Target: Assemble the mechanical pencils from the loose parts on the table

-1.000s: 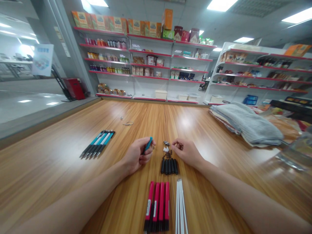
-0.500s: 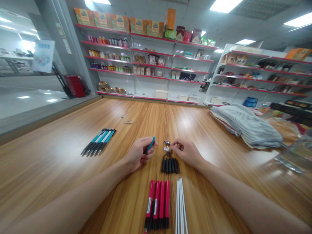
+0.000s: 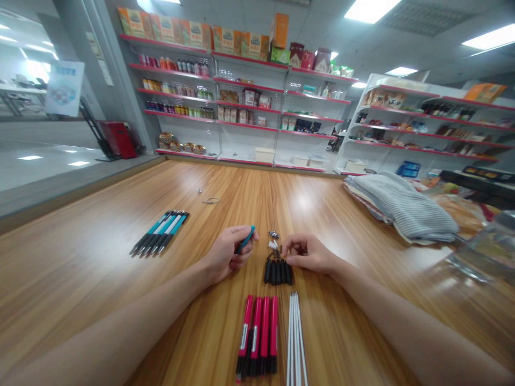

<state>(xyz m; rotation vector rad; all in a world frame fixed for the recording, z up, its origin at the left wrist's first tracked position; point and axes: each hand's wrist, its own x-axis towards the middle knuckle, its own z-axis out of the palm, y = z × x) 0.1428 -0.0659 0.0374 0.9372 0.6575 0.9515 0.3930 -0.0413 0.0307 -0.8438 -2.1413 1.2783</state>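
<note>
A blue pen barrel (image 3: 246, 241) is gripped in my left hand (image 3: 230, 253), tilted, its upper end showing past the thumb. My right hand (image 3: 308, 253) is curled at the right edge of the small parts, thumb and fingertips close together. Whether a tiny piece lies between them is hidden. Beside those fingertips are a row of black pen grips (image 3: 277, 272), short white pieces (image 3: 273, 244) and small silver tips (image 3: 274, 235). Nearer to me lie several pink pen barrels (image 3: 264, 327) and thin white refills (image 3: 295, 338).
Several blue and white pens (image 3: 160, 234) lie side by side at the left. Farther back is a thin loop (image 3: 211, 201). Folded cloths (image 3: 406, 206) and a clear container (image 3: 485, 249) stand at the right. Stocked shelves (image 3: 245, 126) rise beyond the table.
My right hand has come slightly down toward the black pen grips, its fingers more curled. The left hand keeps its hold on the blue barrel. The view has shifted slightly.
</note>
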